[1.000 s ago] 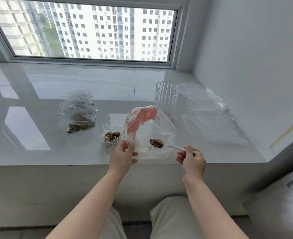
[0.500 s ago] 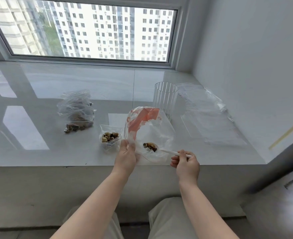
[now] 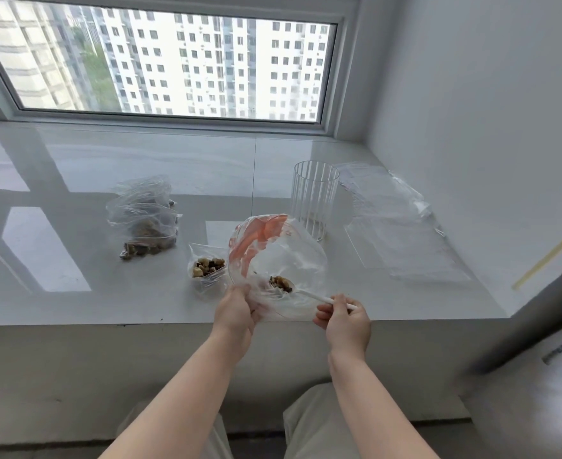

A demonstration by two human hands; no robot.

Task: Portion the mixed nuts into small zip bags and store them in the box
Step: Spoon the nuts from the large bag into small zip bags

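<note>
My left hand (image 3: 236, 314) grips the lower edge of a large clear bag with an orange patch (image 3: 274, 256), holding its mouth wide. My right hand (image 3: 347, 321) pinches the handle of a white spoon (image 3: 312, 295). The spoon's bowl carries mixed nuts (image 3: 280, 282) and lies inside the large bag near its lower rim. A small zip bag (image 3: 206, 268) with nuts in it stands open on the sill just left of the large bag. Farther left lies a pile of filled small bags (image 3: 145, 223).
A ribbed clear glass container (image 3: 314, 197) stands behind the large bag. Flat empty zip bags (image 3: 392, 223) lie spread at the right by the wall. The white sill's front edge (image 3: 107, 321) runs just below my hands. A window is at the back.
The spoon with its nuts has moved left and lower inside the large bag. My right hand followed toward the sill's edge, while my left hand kept its hold on the bag.
</note>
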